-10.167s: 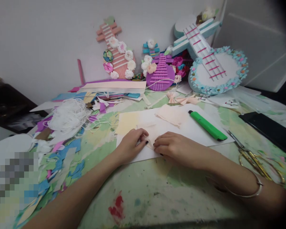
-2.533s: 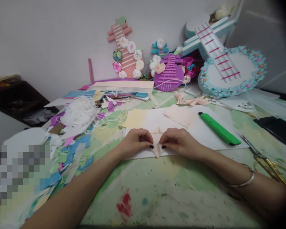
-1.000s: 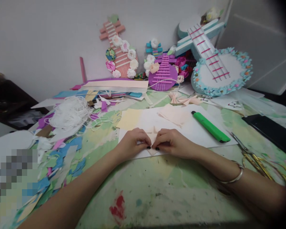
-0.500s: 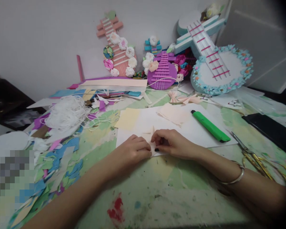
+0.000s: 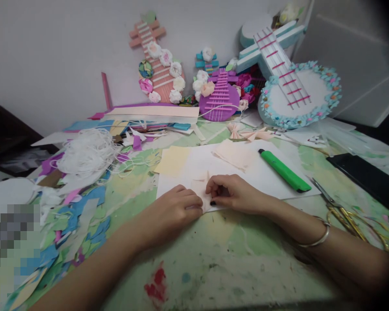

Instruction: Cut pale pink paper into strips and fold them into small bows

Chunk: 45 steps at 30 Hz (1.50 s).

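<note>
In the head view, rested the left hand [image 5: 181, 207] palm down at the near edge of the sheet [image 5: 201, 155], with fingers together and slightly bent, over or against the small paper [image 5: 198, 185]. Could not tell from the hidden fingertips of this grip whether anything was pinched. Bent the fingers of the right hand [image 5: 238, 194] close beside, over the right side of the small paper, with thumb and forefinger curved towards each other and a little apart. Could not tell whether a fold was caught in this grip.

Had the small paper on the sheet, between and partly under both grips, with thin raised points showing just beyond the fingers. Seemed busy with folding or flattening. Probably called for light fingertip pressure near the folds and a steady left grip, without crushing the raised points.

Saw the peach paper [image 5: 233, 154] beyond the right grip, the yellow paper [image 5: 174, 160] beyond the left grip, and the green cutter [image 5: 285, 171] on the sheet, beyond and right of the right grip. Noted the scissors [image 5: 334, 204] farther right, partly on the worktop [image 5: 227, 263], and the string [image 5: 87, 153] beyond and left of the left grip.
</note>
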Each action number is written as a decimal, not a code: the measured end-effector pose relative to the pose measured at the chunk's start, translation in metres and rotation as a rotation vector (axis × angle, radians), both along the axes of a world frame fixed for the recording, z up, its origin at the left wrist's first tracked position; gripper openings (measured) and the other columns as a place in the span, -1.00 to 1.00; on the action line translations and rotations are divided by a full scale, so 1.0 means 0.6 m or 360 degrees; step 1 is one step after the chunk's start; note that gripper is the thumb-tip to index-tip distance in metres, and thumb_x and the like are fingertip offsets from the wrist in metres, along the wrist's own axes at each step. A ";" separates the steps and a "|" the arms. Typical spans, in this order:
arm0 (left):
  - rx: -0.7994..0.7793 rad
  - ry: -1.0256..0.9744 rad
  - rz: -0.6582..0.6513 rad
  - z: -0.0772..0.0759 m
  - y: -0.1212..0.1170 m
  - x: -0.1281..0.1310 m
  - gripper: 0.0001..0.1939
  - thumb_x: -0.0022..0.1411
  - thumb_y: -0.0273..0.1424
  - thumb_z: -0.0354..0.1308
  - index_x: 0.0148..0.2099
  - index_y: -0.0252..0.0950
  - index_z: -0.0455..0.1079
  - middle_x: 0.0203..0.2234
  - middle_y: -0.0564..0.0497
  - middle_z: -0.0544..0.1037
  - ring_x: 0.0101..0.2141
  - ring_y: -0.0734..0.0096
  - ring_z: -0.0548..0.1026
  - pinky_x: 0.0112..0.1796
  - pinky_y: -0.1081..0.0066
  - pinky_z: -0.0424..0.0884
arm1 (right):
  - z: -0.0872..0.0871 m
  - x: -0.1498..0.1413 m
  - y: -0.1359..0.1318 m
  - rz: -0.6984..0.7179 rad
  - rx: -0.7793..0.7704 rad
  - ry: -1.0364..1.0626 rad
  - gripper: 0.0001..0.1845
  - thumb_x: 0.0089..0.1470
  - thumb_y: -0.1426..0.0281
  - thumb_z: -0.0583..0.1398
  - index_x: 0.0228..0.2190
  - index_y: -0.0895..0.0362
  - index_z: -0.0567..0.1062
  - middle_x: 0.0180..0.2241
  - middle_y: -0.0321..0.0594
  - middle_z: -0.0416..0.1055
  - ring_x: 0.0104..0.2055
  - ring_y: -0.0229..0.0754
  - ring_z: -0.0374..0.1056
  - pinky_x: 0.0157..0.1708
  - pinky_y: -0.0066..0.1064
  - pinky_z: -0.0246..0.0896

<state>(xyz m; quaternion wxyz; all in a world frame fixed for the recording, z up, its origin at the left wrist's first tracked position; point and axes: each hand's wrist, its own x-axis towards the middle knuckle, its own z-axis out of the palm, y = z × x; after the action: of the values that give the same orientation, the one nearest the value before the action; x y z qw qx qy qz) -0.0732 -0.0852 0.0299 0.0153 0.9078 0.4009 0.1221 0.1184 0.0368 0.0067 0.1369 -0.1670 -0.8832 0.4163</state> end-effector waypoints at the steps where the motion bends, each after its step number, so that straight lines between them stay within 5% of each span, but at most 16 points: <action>1: -0.0008 0.0000 0.0006 0.001 -0.001 0.000 -0.82 0.33 -0.52 0.00 -0.15 -0.33 0.43 -0.24 -0.09 0.53 -0.23 0.32 0.44 -0.17 0.29 0.34 | -0.001 0.000 0.000 0.0001 -0.0002 0.0002 -0.80 -0.07 0.60 0.19 -0.34 0.15 0.42 -0.43 -0.31 0.39 -0.42 -0.32 0.28 -0.39 -0.48 0.17; 19: -0.0106 -0.0507 0.0217 -0.022 0.014 -0.010 -0.76 0.30 -0.52 -0.01 -0.11 -0.28 0.47 -0.13 -0.12 0.53 -0.11 0.32 0.46 -0.09 0.32 0.41 | 0.001 -0.004 -0.003 -0.0061 0.0256 0.0083 -0.86 -0.03 0.59 0.20 -0.38 0.14 0.45 -0.42 -0.27 0.41 -0.35 -0.26 0.29 -0.31 -0.44 0.14; 30: -0.0203 -0.0835 0.0382 -0.036 0.040 -0.024 -0.84 0.20 -0.49 0.13 -0.26 -0.27 0.55 -0.39 -0.03 0.57 -0.33 0.39 0.48 -0.25 0.39 0.39 | -0.001 -0.007 -0.004 -0.0068 0.0265 0.0135 -0.87 -0.04 0.60 0.19 -0.43 0.15 0.47 -0.43 -0.26 0.44 -0.36 -0.27 0.30 -0.29 -0.43 0.14; 45: -0.0007 -0.0712 0.0473 -0.038 0.028 -0.007 -0.86 0.21 -0.56 0.09 -0.18 -0.32 0.41 -0.31 -0.04 0.46 -0.23 0.37 0.41 -0.20 0.38 0.36 | -0.003 -0.010 -0.005 -0.0072 0.0259 0.0146 -0.86 -0.05 0.61 0.20 -0.43 0.16 0.49 -0.45 -0.29 0.43 -0.38 -0.29 0.30 -0.31 -0.46 0.15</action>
<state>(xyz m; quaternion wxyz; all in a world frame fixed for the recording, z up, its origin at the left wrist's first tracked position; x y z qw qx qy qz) -0.0771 -0.0684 0.0072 0.0874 0.7895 0.5166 0.3198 0.1124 0.0340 0.0046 0.1997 -0.1559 -0.9030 0.3471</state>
